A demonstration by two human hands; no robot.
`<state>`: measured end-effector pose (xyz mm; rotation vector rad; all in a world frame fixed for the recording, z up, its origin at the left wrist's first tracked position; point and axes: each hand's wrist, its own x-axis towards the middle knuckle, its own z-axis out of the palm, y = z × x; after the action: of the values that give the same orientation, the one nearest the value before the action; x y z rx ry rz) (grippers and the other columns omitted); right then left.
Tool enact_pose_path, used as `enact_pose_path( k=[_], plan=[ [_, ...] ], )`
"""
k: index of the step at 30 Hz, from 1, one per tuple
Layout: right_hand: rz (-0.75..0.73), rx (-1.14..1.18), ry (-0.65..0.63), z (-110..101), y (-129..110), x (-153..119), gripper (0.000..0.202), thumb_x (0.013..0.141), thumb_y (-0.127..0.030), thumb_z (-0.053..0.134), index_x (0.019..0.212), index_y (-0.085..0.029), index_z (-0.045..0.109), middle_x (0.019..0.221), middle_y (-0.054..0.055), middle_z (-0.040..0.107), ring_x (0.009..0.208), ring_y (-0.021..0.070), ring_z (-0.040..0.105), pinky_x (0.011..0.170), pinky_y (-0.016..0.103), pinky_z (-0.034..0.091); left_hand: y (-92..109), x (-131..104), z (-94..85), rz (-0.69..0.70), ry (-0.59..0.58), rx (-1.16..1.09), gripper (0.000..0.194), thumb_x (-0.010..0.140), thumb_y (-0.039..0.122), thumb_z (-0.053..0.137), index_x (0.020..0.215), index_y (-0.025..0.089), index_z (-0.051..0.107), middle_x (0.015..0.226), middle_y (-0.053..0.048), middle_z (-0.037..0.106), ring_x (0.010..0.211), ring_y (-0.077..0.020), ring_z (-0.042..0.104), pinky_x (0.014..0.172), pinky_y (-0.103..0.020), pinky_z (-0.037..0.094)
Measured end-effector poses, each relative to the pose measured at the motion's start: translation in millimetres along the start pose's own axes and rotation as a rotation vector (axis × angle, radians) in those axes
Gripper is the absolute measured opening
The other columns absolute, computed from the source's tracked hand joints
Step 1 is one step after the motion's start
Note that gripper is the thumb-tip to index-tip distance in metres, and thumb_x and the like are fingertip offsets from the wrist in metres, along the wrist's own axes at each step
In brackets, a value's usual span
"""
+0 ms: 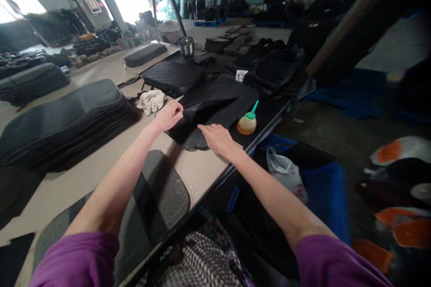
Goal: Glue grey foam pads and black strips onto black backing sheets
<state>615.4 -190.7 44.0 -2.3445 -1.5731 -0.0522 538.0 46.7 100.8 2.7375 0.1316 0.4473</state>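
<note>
One black panel [240, 103] lies on desk [198, 170], flap [202, 110] lifted; left hand [170, 116] curled beside flap, cannot tell if pinching it; right hand [218, 138] flat over near end, fingers extended; green-spouted bottle [247, 125] near.

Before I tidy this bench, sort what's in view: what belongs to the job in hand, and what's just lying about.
Likely in the job:
black panel, right hand on it
green-spouted bottle beside it
stack of similar dark panels

Likely just lying about:
crumpled pale cloth
metal cup
white plastic bag
</note>
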Motion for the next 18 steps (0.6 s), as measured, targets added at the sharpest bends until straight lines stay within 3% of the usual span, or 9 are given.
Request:
enact_pose_path(
  k=[5, 9, 11, 15, 18],
  plan=[
    [0.071, 0.077, 0.008, -4.0, -3.3, 31.9, 0.040, 0.104, -0.027, 0.047, 0.135, -0.011, 0.067, 0.124, 0.025, 0.070, 0.111, 0.0357, 0.066, 0.097, 0.045, 0.047, 22.4, -14.8, -29.6, 0.214, 0.013, -0.023, 0.010, 0.092, 0.014, 0.050, 0.092, 0.020, 0.059, 0.127, -0.013, 0.068, 0.119, -0.0225, 0.062, 0.107, -0.042, 0.047],
    [0.127, 0.228, 0.012, 8.4, -4.2, 48.9, 0.029, 0.097, -0.027, 0.058, 0.107, -0.008, 0.077, 0.115, 0.027, 0.072, 0.116, 0.0401, 0.065, 0.100, 0.049, 0.048, 47.7, -44.3, -29.7, 0.289, -0.053, -0.049, 0.012, 0.098, 0.014, 0.048, 0.098, 0.020, 0.059, 0.133, -0.014, 0.066, 0.124, -0.0216, 0.061, 0.109, -0.040, 0.048],
    [0.130, 0.339, 0.025, 13.6, -6.7, 50.2, 0.027, 0.095, -0.027, 0.059, 0.108, -0.012, 0.077, 0.111, 0.021, 0.075, 0.119, 0.0376, 0.064, 0.103, 0.048, 0.048, 56.3, -58.5, -24.4, 0.308, -0.079, -0.054, 0.014, 0.101, 0.015, 0.046, 0.100, 0.020, 0.059, 0.135, -0.013, 0.065, 0.126, -0.0213, 0.060, 0.111, -0.041, 0.047],
    [0.075, 0.615, 0.039, 15.0, -12.8, 25.3, 0.034, 0.096, -0.033, 0.058, 0.122, -0.018, 0.073, 0.111, 0.009, 0.077, 0.115, 0.0275, 0.067, 0.106, 0.045, 0.051, 60.6, -77.5, -14.3, 0.301, -0.101, 0.004, 0.018, 0.104, 0.017, 0.043, 0.104, 0.020, 0.061, 0.139, -0.013, 0.064, 0.128, -0.0221, 0.060, 0.111, -0.042, 0.046],
    [0.050, 1.252, -0.031, 9.1, -15.6, -11.0, 0.052, 0.081, -0.035, 0.076, 0.129, -0.019, 0.068, 0.118, 0.008, 0.076, 0.112, 0.0250, 0.070, 0.109, 0.046, 0.052, 57.3, -83.3, -9.4, 0.261, -0.091, 0.071, 0.021, 0.106, 0.020, 0.041, 0.106, 0.019, 0.062, 0.141, -0.012, 0.064, 0.126, -0.0229, 0.060, 0.110, -0.043, 0.046]
  ],
)
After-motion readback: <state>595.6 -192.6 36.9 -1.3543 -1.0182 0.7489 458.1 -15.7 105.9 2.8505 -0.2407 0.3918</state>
